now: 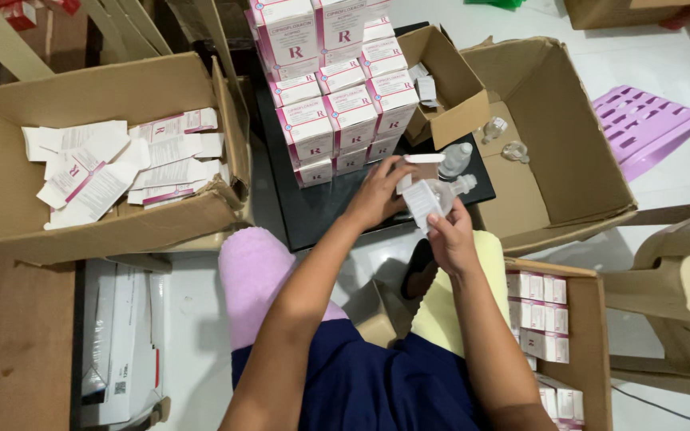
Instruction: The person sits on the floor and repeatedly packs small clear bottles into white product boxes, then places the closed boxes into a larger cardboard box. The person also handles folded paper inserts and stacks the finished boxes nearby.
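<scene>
My left hand [377, 194] and my right hand [450, 236] meet over a black tray [305, 215] in front of me. Together they hold a small clear plastic bottle [439, 190] with a folded white paper leaflet [422, 204] wrapped against it. A second clear bottle [454, 160] stands just behind them. On the tray behind my left hand rises a stack of white and pink cartons [335, 88].
A cardboard box of flat cartons and leaflets [113, 168] sits at the left. A small open box [449, 88] and a large box holding loose bottles [561, 152] lie at the right. Another box of filled cartons [541, 319] is at my right knee. A beige plastic chair [680, 295] stands far right.
</scene>
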